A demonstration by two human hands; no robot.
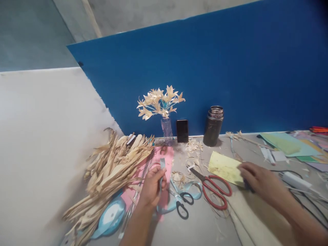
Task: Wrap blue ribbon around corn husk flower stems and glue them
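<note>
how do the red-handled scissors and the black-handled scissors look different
The red-handled scissors look larger, the black-handled scissors smaller. The red-handled scissors have dark blades, while the black-handled scissors have silvery ones. The red-handled scissors have long, stretched loops; the black-handled scissors have shorter, rounder ones. Both lie on the table, handles toward the near side.

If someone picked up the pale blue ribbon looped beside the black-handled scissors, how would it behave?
The ribbon is probably light, being a thin, narrow strip. It should be floppy, given its loose curves on the table. It might snag on the scissors lying among them.
</note>
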